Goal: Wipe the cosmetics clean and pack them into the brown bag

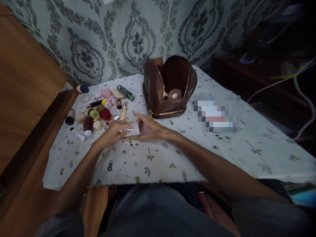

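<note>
A glittery silver compact case with a gold-coloured edge rests low over the table between my two hands. My right hand grips its right end, with the thumb side raised toward the bag. My left hand is closed at the case's left side, fingertips against the glittery face. A small white piece shows between those fingers; its kind is unclear. Just beyond the left hand lies a beige tube. The open brown leather bag stands behind my right hand, its zipped top spread apart and its inside mostly dark.
Several cosmetics lie at the left, among them a dark red bottle with a white cap, a white tube and a green bottle. A blurred flat item lies right of the bag. Patterned cloth covers the table.
</note>
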Demonstrator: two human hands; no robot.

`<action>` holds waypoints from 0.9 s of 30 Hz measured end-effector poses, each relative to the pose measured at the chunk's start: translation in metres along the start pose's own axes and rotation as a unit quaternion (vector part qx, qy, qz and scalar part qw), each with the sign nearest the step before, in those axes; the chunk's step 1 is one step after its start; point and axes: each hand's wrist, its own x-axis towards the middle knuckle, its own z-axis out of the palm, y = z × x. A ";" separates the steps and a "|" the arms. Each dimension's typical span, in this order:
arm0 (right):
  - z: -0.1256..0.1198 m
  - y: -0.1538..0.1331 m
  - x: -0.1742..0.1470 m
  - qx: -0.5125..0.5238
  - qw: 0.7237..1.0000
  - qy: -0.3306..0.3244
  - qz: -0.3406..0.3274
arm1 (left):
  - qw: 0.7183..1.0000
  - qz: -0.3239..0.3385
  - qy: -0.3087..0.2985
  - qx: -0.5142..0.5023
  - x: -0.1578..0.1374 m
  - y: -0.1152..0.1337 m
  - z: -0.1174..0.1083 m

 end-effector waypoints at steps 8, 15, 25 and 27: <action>0.001 0.001 0.001 -0.001 1.000 0.005 -0.008 | 1.000 0.004 0.004 -0.021 -0.003 0.001 0.000; -0.001 -0.001 0.000 0.016 1.000 0.002 -0.009 | 0.988 -0.055 0.134 0.050 0.021 -0.014 0.022; -0.002 -0.001 -0.001 0.019 1.000 -0.004 -0.005 | 0.995 0.024 -0.069 -0.070 0.008 0.004 -0.005; -0.001 0.001 0.000 0.016 1.000 0.000 -0.009 | 0.994 0.013 -0.073 -0.082 0.010 0.001 -0.006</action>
